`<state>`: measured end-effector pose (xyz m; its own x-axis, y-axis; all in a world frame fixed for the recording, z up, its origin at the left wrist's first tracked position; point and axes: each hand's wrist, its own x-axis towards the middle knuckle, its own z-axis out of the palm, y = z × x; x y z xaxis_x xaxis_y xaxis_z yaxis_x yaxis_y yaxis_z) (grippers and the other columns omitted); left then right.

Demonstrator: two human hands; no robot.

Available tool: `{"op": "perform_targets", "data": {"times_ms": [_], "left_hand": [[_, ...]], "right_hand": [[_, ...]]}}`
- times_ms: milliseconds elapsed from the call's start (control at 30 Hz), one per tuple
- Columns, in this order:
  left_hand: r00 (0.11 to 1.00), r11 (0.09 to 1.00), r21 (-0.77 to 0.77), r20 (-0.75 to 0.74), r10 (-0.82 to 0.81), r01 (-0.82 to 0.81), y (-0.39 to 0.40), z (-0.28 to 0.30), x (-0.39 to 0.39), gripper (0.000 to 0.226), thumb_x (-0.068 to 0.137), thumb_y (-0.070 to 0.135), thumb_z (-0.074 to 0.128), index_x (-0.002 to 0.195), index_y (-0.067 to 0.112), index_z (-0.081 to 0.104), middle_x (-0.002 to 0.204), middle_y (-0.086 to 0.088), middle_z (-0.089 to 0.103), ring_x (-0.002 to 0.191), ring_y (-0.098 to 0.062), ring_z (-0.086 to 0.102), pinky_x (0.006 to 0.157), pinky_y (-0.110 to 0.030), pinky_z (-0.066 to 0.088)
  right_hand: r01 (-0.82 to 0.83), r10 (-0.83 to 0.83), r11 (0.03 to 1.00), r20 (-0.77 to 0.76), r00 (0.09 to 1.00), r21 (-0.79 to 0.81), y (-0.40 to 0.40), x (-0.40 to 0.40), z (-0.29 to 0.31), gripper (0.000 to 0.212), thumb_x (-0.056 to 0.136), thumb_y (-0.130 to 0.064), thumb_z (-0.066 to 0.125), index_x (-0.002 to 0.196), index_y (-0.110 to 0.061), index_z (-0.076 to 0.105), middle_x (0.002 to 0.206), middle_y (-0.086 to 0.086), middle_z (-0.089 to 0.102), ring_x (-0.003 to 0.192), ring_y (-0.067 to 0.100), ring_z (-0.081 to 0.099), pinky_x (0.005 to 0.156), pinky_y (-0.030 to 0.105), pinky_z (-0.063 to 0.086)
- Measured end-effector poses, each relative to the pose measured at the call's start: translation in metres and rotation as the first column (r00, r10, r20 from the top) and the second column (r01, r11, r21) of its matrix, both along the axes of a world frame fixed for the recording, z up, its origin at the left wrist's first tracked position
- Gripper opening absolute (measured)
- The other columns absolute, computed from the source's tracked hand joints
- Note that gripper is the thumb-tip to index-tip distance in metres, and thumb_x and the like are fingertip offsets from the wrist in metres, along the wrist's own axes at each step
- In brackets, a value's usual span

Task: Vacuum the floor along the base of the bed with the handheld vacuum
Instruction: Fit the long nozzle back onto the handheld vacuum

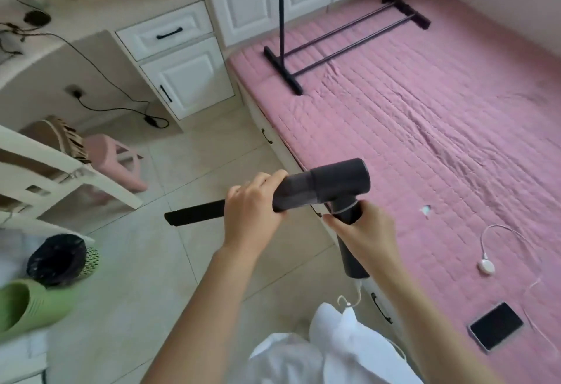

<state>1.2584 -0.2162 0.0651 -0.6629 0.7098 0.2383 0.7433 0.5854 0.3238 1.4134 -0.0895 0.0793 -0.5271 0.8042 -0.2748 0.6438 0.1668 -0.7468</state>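
The handheld vacuum (328, 188) was a matte dark grey, pistol-shaped machine: a thick cylindrical body, a tapered front section, and a round grip dropping from its underside. A long, flat black crevice nozzle (194, 215) stuck out from its front. The whole thing was held in the air, above the tiled floor (170, 262) and just beside the edge of the bed (425, 128), with the nozzle pointing away from the bed.

The left hand (252, 210) was curled around the tapered front section where the nozzle joined it. The right hand (361, 232) was wrapped around the grip, whose lower end showed below the fist.

The bed carried a pink quilted cover. On it stood the black base of a clothes rack (343, 40) at the far end, and nearer lay a dark phone (496, 329) and a small white charger puck (485, 266) with its cable. Black drawer handles (381, 307) showed along the bed's white base.

Across the floor from the bed stood a white chair (60, 177), a pink stool (118, 156), a black-lined wastebasket (60, 259) and a green slipper (33, 304). A white cabinet (182, 59) stood by the bed's far corner.
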Motion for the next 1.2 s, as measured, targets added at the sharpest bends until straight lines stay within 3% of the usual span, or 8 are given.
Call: {"op": "perform_targets", "data": {"times_ms": [167,300,433,667,900,1200], "left_hand": [[0.994,0.993,0.025,0.017,0.112,-0.112,-0.007,0.003,-0.047,0.053,0.067,0.017,0.082,0.116,0.027,0.064,0.09,0.007,0.063,0.078,-0.025,0.063,0.066,-0.032,0.035],[0.977,0.977,0.051,0.055,0.204,-0.207,0.007,0.004,-0.094,0.059,0.064,0.016,0.086,0.118,0.025,0.063,0.092,0.004,0.064,0.08,-0.028,0.064,0.066,-0.036,0.045],[0.954,0.952,0.067,0.042,0.297,-0.3,0.034,0.005,-0.152,0.058,0.065,0.017,0.086,0.118,0.026,0.063,0.093,0.005,0.063,0.081,-0.027,0.064,0.066,-0.034,0.041],[0.914,0.908,0.105,0.056,0.402,-0.406,0.064,0.007,-0.257,0.058,0.065,0.016,0.087,0.118,0.026,0.065,0.094,0.003,0.066,0.081,-0.031,0.064,0.065,-0.039,0.048],[0.893,0.889,0.089,0.057,0.446,-0.45,0.056,-0.005,-0.396,0.057,0.068,0.017,0.088,0.12,0.025,0.065,0.099,0.001,0.067,0.087,-0.031,0.061,0.071,-0.039,0.046],[0.92,0.919,0.055,0.049,0.388,-0.39,0.045,0.009,-0.592,0.062,0.069,0.017,0.087,0.126,0.025,0.064,0.108,0.002,0.069,0.095,-0.028,0.061,0.077,-0.04,0.048]], "right_hand": [[-0.125,0.125,0.992,0.005,0.992,0.005,0.014,-0.066,0.005,0.024,0.066,-0.038,0.074,0.074,-0.022,0.058,0.063,-0.009,0.062,0.062,0.006,0.059,0.052,0.025,0.041],[-0.207,0.207,0.978,-0.011,0.978,0.006,0.041,-0.128,0.011,0.025,0.064,-0.037,0.076,0.074,-0.022,0.058,0.063,-0.007,0.062,0.061,0.008,0.059,0.054,0.027,0.046],[-0.313,0.314,0.949,-0.008,0.95,0.049,0.079,-0.201,0.016,0.027,0.065,-0.037,0.076,0.07,-0.021,0.054,0.06,-0.007,0.059,0.058,0.011,0.058,0.053,0.029,0.044],[-0.448,0.446,0.89,0.045,0.894,0.088,0.12,-0.327,0.024,0.028,0.066,-0.041,0.075,0.076,-0.022,0.057,0.063,-0.009,0.061,0.06,0.006,0.057,0.053,0.025,0.045],[-0.486,0.481,0.869,0.067,0.874,0.094,0.116,-0.474,0.013,0.03,0.065,-0.043,0.075,0.075,-0.022,0.057,0.065,-0.011,0.061,0.061,0.006,0.057,0.053,0.024,0.043],[-0.442,0.441,0.895,0.03,0.897,0.065,0.101,-0.656,0.016,0.032,0.064,-0.045,0.076,0.07,-0.02,0.057,0.06,-0.009,0.06,0.058,0.008,0.058,0.049,0.024,0.039]]}}
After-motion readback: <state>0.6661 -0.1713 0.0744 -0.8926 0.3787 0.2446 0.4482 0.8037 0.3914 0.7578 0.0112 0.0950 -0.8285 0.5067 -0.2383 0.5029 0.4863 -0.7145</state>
